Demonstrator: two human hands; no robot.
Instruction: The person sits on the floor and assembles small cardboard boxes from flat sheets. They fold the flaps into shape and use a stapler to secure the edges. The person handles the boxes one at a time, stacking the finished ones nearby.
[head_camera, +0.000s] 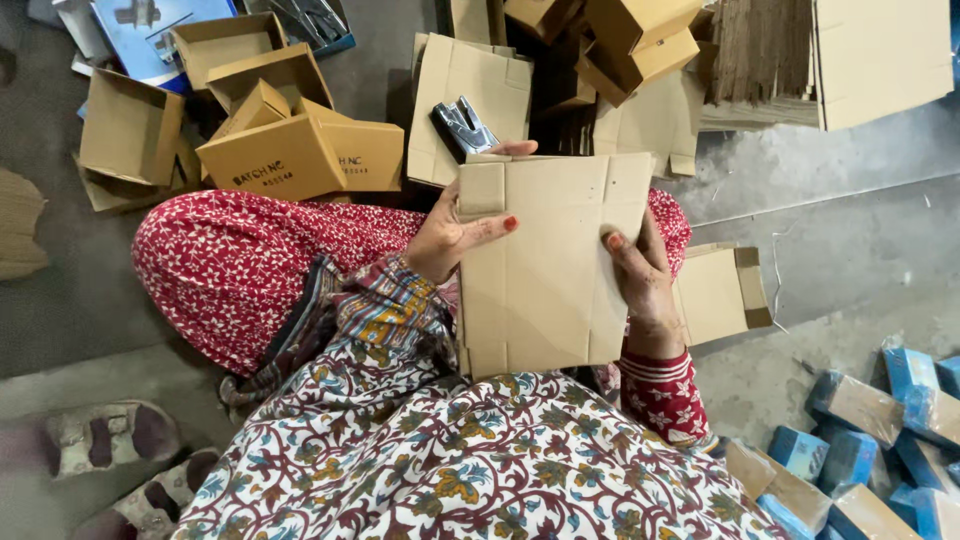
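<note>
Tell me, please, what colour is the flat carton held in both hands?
Plain brown cardboard: the carton, seen best in the head view, shows no print on this face.

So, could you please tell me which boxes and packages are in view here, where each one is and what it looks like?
Flat cardboard blank: plain brown, held between left hand and right hand.
Folded cartons: brown, piled upper left on the floor.
Stacked flat cardboard: brown sheets, top right.
Blue-wrapped packages: small blocks, lower right.
Blue printed sheet: top left.
</note>
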